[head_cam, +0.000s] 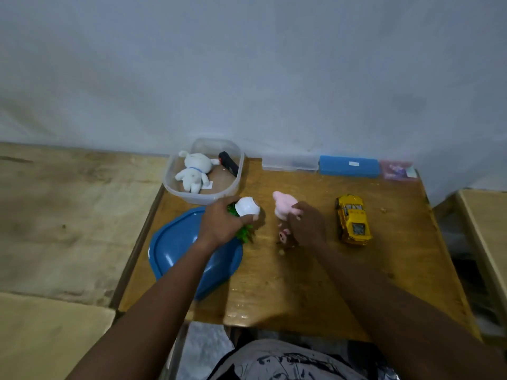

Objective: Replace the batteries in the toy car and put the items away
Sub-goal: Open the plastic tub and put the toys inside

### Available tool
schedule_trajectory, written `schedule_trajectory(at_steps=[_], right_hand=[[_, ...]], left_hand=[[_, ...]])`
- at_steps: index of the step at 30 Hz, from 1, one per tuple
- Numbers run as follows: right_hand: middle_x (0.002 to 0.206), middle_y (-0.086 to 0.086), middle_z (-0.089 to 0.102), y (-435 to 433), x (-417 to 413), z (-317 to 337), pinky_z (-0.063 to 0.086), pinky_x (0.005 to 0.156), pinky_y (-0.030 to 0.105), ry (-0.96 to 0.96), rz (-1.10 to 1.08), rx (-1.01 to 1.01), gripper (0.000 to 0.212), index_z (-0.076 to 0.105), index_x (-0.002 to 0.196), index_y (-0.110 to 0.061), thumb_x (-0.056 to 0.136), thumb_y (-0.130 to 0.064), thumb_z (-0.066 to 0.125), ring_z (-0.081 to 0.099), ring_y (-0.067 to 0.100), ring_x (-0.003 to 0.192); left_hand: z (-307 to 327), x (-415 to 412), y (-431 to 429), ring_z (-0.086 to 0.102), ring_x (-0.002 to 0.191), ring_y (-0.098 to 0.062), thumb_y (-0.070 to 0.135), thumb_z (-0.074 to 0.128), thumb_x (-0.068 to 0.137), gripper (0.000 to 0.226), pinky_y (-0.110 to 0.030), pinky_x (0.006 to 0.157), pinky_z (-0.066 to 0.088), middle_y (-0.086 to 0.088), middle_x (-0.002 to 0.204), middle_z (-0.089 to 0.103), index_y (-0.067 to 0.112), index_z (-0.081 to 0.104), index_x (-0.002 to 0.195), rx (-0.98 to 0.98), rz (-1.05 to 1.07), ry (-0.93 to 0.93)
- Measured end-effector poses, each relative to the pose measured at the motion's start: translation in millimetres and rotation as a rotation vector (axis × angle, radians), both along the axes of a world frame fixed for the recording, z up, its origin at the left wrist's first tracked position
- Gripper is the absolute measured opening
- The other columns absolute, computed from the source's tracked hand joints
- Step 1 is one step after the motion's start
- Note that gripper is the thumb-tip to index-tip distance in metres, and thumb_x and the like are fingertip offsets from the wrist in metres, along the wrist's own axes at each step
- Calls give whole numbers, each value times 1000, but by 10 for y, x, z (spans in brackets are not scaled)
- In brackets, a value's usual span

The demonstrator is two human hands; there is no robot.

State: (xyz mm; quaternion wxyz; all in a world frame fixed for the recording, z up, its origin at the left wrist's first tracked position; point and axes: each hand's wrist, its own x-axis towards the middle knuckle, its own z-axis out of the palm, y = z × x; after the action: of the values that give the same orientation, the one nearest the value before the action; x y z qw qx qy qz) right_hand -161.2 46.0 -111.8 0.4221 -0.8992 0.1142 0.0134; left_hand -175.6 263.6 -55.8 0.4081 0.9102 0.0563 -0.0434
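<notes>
I see the left hand [219, 223] gripping a white-potted plant [248, 209] mid-table [274, 283], the right hand [307, 226] gripping a pink plush [284, 204], and the yellow toy car [353, 219] towards the right edge.

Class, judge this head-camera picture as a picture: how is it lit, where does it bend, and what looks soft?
Head view: dim, bluish light, no glare; the wide lens bends the table edges; soft shadows under both forearms; the toy car reads sharpest, while the left hand gripping the white pot and the right hand on the pink plush look smeared.
</notes>
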Motion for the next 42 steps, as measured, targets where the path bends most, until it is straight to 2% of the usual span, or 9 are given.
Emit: schedule_trajectory(at_steps=[3,7,16,21,27,31,33,37,42], right_hand=[[93,-2,67,177,281,217,50,69,31,-105,-93,86,10,68,95,-21,90,-25,61,61,17,86],[104,-2,68,563,767,590,50,80,30,-230,-105,186,17,67,105,-25,88,-29,63,62,17,97],[113,-3,65,1628,1514,834,40,84,21,-307,85,120,26,67,113,-30,87,-33,64,59,13,103],[107,6,68,1919,1613,546,45,86,28,-301,215,-10,32,72,109,-15,87,-33,57,61,22,100],[126,12,55,1901,1711,283,39,89,25,-94,414,-228,37,60,130,-19,96,-30,52,54,25,112],[139,19,42,1932,1771,226,38,105,42,104,589,-405,54,48,142,-20,96,-42,31,45,35,124],[145,20,38,1911,1800,261,38,107,44,166,663,-446,55,39,147,-20,96,-39,37,41,37,128],[136,15,50,1870,1833,342,45,92,35,121,736,-408,49,45,143,-19,94,-22,53,52,31,117],[114,10,61,1909,1738,198,54,69,38,67,709,-660,62,34,138,-24,86,-39,65,62,28,92]], left_hand=[[197,316,255,62,95,-12,49,87,67,57,-32,79,50,10,103,68,24,72,116,-17,67,-80],[350,749,671,64,95,-13,53,86,66,60,-28,78,48,7,104,71,24,72,116,5,138,-106],[198,1323,1325,66,101,-27,62,75,71,61,-30,74,44,-6,113,73,20,72,115,111,241,-13],[-136,1440,1285,63,108,-31,55,61,89,52,-29,77,41,-11,120,70,14,67,120,70,239,83],[-441,1518,1287,64,103,-33,39,60,92,36,-35,80,46,-16,110,71,8,68,108,162,55,160],[-489,1616,1382,61,101,-34,36,67,83,29,-33,77,44,-17,106,68,13,70,101,271,-132,214],[-497,1619,1442,59,101,-33,30,68,82,23,-31,73,41,-15,107,65,17,70,101,325,-183,222],[-513,1590,1455,58,100,-34,26,71,85,32,-38,79,50,-15,118,52,20,69,116,411,-225,181],[-480,1530,1427,59,96,-32,32,69,86,32,-40,78,54,-13,120,51,22,70,117,461,-229,146]])
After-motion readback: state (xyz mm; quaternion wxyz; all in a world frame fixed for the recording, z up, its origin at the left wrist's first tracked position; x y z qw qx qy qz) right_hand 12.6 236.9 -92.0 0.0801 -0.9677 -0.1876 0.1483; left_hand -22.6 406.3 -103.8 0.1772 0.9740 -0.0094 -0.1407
